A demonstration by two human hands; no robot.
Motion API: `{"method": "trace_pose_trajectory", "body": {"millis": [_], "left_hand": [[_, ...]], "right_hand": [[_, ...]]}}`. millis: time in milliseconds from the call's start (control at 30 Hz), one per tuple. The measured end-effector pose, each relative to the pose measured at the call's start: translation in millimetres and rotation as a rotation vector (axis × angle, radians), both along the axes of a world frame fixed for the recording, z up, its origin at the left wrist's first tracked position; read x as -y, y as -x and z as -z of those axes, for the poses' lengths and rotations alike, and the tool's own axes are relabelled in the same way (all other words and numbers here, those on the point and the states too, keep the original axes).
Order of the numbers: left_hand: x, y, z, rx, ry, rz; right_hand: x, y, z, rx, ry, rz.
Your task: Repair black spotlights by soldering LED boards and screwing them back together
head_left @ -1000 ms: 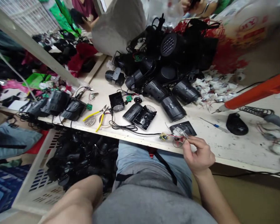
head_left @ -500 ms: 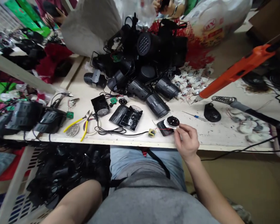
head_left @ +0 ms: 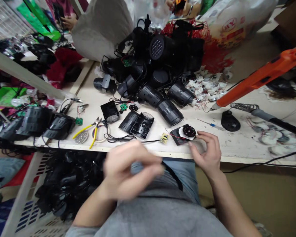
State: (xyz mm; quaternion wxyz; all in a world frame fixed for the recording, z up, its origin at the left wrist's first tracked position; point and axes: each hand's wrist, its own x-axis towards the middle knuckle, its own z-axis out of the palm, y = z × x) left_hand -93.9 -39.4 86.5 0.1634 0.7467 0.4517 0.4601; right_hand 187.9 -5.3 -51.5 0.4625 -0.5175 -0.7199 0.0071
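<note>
My right hand rests at the table's front edge with its fingers curled, just right of a round black disc on a white ring. Red wires join that disc to a small yellow circuit board. It lies on a flat black cover. Whether the fingers pinch anything I cannot make out. My left hand is raised over my lap, smeared by motion, fingers stretched toward the right with nothing seen in them.
A heap of black lamp housings fills the table's back middle. Yellow pliers, open black shells and more housings lie to the left. An orange tool and a soldering iron lie to the right. A basket of black parts stands below.
My left hand has come up from my lap into the middle of the view. My right hand has slid a little right, and the disc now lies on the table beside it.
</note>
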Motion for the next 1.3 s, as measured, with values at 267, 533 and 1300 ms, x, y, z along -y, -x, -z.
{"method": "trace_pose_trajectory", "body": {"millis": [267,533,1300], "left_hand": [[-28,-75,107.1,-0.2,-0.003,0.034],[-24,-83,128.3,-0.051,0.115,-0.033],[-18,-80,132.3,-0.052,0.21,-0.07]], "right_hand": [[-1,-3,15.7,-0.278,0.348,-0.078],[7,13,13.2,-0.21,0.316,-0.092],[-19,19,-11.6,0.076,0.18,-0.207]]}}
